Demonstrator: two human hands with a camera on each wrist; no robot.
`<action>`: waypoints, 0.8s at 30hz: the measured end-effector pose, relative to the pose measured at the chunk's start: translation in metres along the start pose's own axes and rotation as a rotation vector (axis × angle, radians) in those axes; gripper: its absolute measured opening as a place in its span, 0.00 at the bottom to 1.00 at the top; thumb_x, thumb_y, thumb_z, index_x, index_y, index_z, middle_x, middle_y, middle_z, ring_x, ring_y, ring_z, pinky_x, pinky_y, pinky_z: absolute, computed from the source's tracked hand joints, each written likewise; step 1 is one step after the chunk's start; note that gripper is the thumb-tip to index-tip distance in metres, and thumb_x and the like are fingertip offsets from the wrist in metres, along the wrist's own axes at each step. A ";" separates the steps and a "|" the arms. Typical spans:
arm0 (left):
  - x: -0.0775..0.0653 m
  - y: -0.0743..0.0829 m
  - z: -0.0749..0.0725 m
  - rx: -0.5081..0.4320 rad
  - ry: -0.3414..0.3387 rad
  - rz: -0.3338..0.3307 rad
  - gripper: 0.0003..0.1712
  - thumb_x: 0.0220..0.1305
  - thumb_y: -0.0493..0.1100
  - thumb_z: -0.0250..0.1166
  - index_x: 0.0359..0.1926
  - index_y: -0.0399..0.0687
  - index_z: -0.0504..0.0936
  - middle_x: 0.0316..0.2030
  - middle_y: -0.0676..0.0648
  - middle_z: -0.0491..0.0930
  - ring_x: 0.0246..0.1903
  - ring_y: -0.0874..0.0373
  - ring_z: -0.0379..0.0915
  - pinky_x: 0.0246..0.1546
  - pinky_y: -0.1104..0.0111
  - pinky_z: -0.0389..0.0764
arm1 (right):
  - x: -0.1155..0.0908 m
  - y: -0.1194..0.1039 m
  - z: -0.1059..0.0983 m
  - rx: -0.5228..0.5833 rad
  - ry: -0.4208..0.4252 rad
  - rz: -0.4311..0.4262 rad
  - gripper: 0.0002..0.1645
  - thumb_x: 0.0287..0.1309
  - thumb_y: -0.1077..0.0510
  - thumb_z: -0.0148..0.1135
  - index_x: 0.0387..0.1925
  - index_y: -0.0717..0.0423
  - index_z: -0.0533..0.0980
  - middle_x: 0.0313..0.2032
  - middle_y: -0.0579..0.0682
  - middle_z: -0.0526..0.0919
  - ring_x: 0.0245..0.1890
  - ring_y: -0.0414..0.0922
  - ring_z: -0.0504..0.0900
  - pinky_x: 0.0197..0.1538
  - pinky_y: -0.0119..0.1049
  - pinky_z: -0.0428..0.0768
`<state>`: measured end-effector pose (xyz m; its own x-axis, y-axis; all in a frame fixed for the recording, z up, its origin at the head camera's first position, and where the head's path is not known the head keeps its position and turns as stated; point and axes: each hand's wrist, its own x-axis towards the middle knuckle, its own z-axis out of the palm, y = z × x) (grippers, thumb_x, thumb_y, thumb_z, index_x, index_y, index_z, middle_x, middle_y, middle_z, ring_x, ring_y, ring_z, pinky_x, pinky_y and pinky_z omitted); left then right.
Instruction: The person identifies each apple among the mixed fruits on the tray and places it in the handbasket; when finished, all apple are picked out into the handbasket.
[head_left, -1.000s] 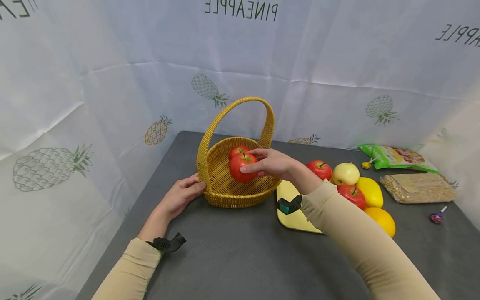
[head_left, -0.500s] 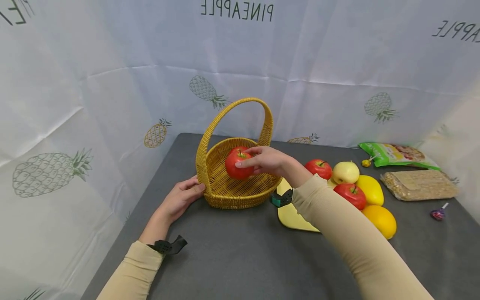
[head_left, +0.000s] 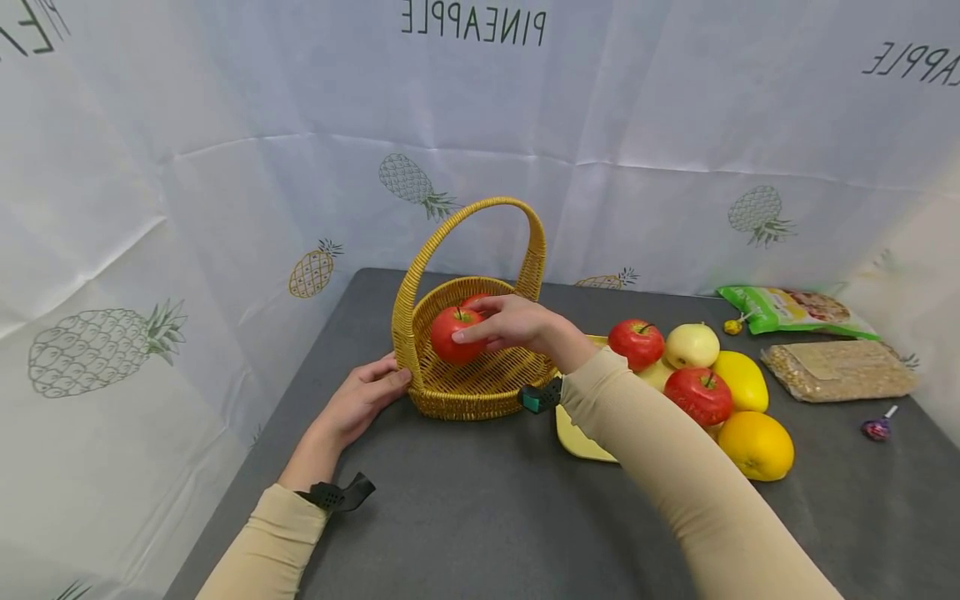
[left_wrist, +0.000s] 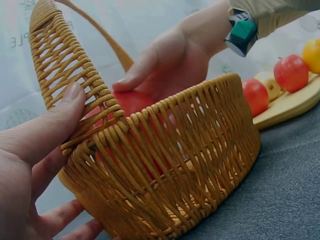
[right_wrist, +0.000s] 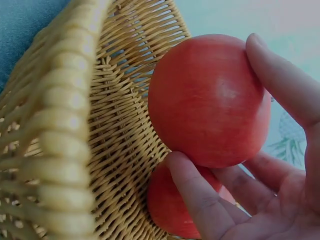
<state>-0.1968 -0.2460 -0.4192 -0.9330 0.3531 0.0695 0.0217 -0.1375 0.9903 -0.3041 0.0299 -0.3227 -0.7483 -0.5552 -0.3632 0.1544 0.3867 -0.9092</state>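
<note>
A yellow wicker basket with a tall arched handle stands on the dark table. At its left end, my left hand holds the side, the thumb lying against the foot of the handle in the left wrist view. My right hand grips a red apple inside the basket's opening, above the woven bottom. Thumb and fingers hold this apple from opposite sides in the right wrist view. Behind it, a second red apple lies in the basket, partly covered by the held apple and fingers.
Right of the basket, a yellow tray bears red apples, a pale round fruit, a yellow fruit and an orange. Farther right are a green packet, a bag of grains and two lollipops.
My right hand has moved left with the apple, toward the left part of the basket, covering more of the apple behind. The left hand keeps its place on the basket.
</note>
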 end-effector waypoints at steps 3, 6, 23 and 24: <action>0.000 -0.002 -0.001 0.000 0.006 0.002 0.21 0.77 0.39 0.60 0.61 0.26 0.75 0.79 0.41 0.48 0.76 0.49 0.49 0.61 0.68 0.75 | 0.004 -0.001 0.001 -0.021 -0.012 -0.006 0.40 0.56 0.52 0.79 0.68 0.51 0.72 0.62 0.52 0.75 0.60 0.51 0.75 0.64 0.52 0.76; 0.000 -0.002 -0.002 -0.007 0.006 0.005 0.12 0.76 0.39 0.60 0.54 0.39 0.83 0.79 0.41 0.49 0.76 0.48 0.48 0.61 0.68 0.75 | 0.009 -0.001 0.002 -0.062 -0.036 -0.016 0.39 0.56 0.53 0.78 0.67 0.51 0.73 0.61 0.52 0.76 0.60 0.51 0.75 0.65 0.53 0.75; 0.004 -0.002 -0.003 -0.013 0.001 0.005 0.07 0.76 0.40 0.62 0.44 0.49 0.87 0.80 0.41 0.48 0.79 0.47 0.39 0.61 0.69 0.74 | 0.027 -0.009 0.011 -0.292 -0.075 -0.062 0.39 0.55 0.54 0.80 0.67 0.53 0.75 0.58 0.52 0.79 0.56 0.49 0.78 0.53 0.40 0.83; 0.004 -0.002 -0.004 -0.014 0.002 0.002 0.07 0.76 0.40 0.62 0.44 0.49 0.87 0.80 0.42 0.48 0.79 0.47 0.39 0.61 0.69 0.74 | 0.028 -0.010 0.012 -0.307 -0.076 -0.064 0.40 0.55 0.54 0.80 0.68 0.53 0.74 0.58 0.52 0.79 0.56 0.49 0.78 0.53 0.40 0.83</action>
<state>-0.2020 -0.2476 -0.4214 -0.9338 0.3506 0.0717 0.0192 -0.1510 0.9883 -0.3186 0.0017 -0.3263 -0.6982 -0.6342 -0.3321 -0.1017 0.5471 -0.8309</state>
